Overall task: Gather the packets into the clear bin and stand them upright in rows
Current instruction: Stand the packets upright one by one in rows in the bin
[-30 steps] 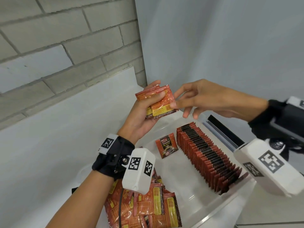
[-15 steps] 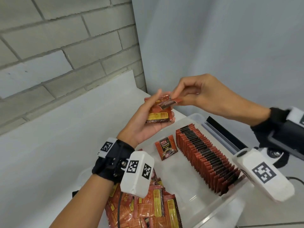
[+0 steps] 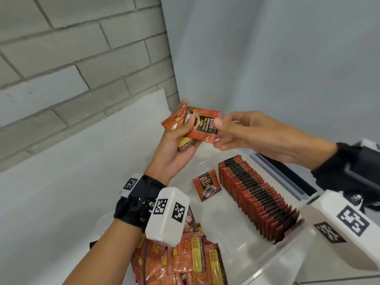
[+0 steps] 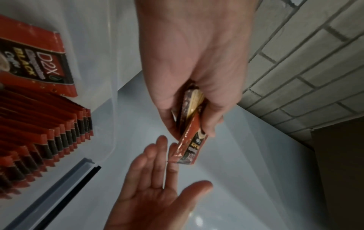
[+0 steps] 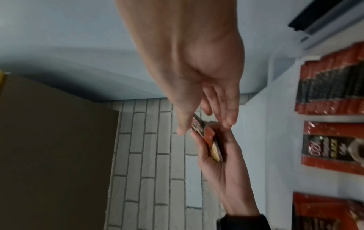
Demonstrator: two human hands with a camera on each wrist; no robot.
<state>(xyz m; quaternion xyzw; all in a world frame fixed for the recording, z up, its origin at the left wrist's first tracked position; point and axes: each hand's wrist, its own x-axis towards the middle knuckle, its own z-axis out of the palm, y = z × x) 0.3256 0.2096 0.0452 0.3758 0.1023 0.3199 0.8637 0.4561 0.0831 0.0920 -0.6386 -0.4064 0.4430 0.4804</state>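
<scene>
My left hand (image 3: 185,138) is raised over the far end of the clear bin (image 3: 226,225) and grips a small stack of red packets (image 3: 174,123). Its thumb lies on the top packet (image 3: 203,126), which faces up with its black label showing. My right hand (image 3: 221,133) is at that packet's right edge with straight fingers. The left wrist view shows an index fingertip (image 4: 173,155) touching the top packet (image 4: 189,149) and the thumb spread apart. One long row of upright packets (image 3: 257,196) stands along the bin's right side. A single packet (image 3: 206,188) sits beside it.
A loose heap of packets (image 3: 185,260) lies at the bin's near left end, partly under my left wrist. A grey and black rail (image 3: 277,167) runs along the bin's right. A brown box (image 5: 55,140) stands by the brick wall (image 3: 82,58).
The right hand reached in, lifted the top packet and turned it over; it now lies label-up under the left thumb. The right hand's pinch has loosened to straight fingers.
</scene>
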